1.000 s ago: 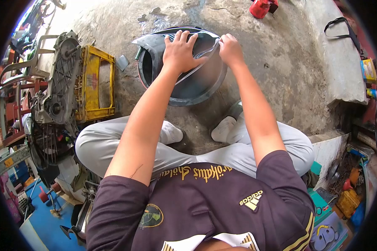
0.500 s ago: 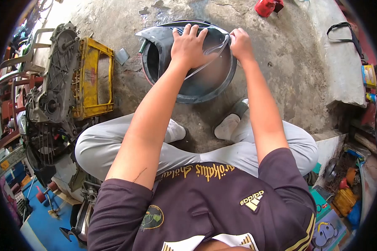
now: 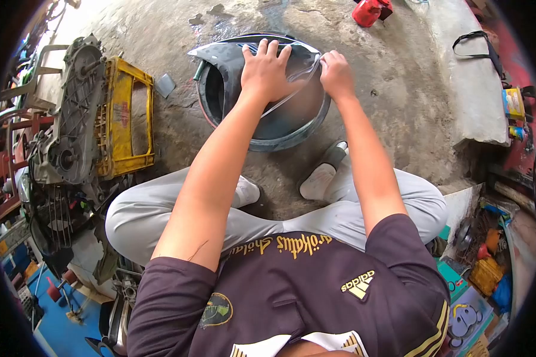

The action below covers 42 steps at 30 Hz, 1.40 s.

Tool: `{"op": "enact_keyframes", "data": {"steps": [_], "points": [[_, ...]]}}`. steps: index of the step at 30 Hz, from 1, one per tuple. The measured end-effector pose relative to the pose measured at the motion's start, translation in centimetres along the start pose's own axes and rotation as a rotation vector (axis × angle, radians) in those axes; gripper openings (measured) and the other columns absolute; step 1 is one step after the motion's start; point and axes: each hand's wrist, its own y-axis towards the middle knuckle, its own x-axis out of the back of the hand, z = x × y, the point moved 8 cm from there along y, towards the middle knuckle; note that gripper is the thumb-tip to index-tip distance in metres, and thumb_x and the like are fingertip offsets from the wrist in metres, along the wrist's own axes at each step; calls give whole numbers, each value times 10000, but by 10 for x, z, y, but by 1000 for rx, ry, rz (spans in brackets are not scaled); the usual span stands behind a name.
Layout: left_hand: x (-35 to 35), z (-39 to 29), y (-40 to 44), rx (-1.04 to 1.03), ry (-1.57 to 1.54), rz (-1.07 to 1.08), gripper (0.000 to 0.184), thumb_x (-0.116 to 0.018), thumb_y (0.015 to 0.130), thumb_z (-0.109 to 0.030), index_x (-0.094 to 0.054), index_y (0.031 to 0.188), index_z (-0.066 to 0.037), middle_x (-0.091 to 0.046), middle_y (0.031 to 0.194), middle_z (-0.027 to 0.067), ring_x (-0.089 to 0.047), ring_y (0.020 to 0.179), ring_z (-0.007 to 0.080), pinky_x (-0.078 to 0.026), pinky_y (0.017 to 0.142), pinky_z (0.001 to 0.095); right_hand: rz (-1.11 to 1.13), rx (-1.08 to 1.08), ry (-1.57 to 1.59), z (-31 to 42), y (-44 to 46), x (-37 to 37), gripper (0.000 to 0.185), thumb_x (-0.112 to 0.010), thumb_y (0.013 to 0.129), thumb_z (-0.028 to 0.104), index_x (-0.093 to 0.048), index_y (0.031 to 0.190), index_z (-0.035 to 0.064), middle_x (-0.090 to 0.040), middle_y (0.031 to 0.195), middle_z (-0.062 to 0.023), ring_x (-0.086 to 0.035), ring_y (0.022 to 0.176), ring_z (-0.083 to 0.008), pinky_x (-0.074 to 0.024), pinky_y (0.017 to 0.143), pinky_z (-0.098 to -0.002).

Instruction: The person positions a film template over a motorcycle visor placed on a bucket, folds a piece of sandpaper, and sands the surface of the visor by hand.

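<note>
A dark, curved panel [image 3: 216, 55] with a pale pointed edge, looking like a motorcycle fairing, rests across a round black basin [image 3: 274, 144]. My left hand [image 3: 267, 71] lies on its upper part, fingers spread and pointing away from me. By the panel's right tip, my right hand [image 3: 337, 76] is closed, thumb and fingers pinched on a thin clear strip [image 3: 278, 106]. From that pinch the strip loops down and left, passing beneath my left hand. Cloudy water seems to fill the basin. What lies under my left palm is hidden.
A yellow crate [image 3: 128, 160] and a metal engine casing [image 3: 80, 113] stand at left. A red container [image 3: 368, 12] sits on the concrete floor at the far right, near a raised concrete ledge [image 3: 473, 107]. My feet are just in front of the basin.
The whole view has shifted slightly. My right hand has come a little toward me with the strip pinched in it. My left hand stays spread on the panel.
</note>
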Motion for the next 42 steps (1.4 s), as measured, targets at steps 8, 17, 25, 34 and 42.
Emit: {"op": "enact_keyframes", "data": {"steps": [8, 17, 25, 34, 42], "points": [[-4, 1, -2, -5, 7, -11, 1003, -682, 830, -802, -503, 1578, -157, -510, 1603, 151, -401, 1542, 350, -302, 1217, 681, 21, 39, -11, 1, -2, -1, 79, -663, 960, 102, -697, 941, 33, -690, 997, -167, -662, 1003, -394, -533, 881, -494], [-2, 1, -2, -9, -23, -47, 969, -714, 819, -771, -537, 1545, -154, -530, 1572, 147, -421, 1523, 343, -316, 1203, 681, -28, -19, -16, 0, -5, -1, 91, -667, 972, 122, -694, 959, 36, -679, 982, -163, -662, 1022, -380, -533, 891, -478], [0, 1, -2, -13, -18, -38, 985, -713, 820, -773, -523, 1563, -156, -522, 1584, 152, -419, 1527, 345, -321, 1196, 685, 39, -11, 106, -11, 6, -2, 72, -655, 942, 90, -690, 925, 30, -689, 970, -181, -669, 976, -407, -538, 877, -502], [0, 0, -3, -4, -24, -26, 992, -715, 811, -782, -523, 1563, -164, -519, 1587, 150, -415, 1532, 347, -314, 1206, 683, 40, -43, 129, -12, 2, -1, 85, -667, 941, 100, -714, 942, 29, -698, 978, -179, -677, 981, -405, -541, 872, -493], [-1, -3, -3, -12, -3, -27, 989, -704, 820, -786, -521, 1565, -160, -512, 1592, 149, -407, 1539, 346, -315, 1210, 679, 65, 23, 119, -15, 10, 0, 95, -666, 947, 109, -721, 952, 32, -700, 985, -172, -677, 990, -404, -542, 870, -489]]}}
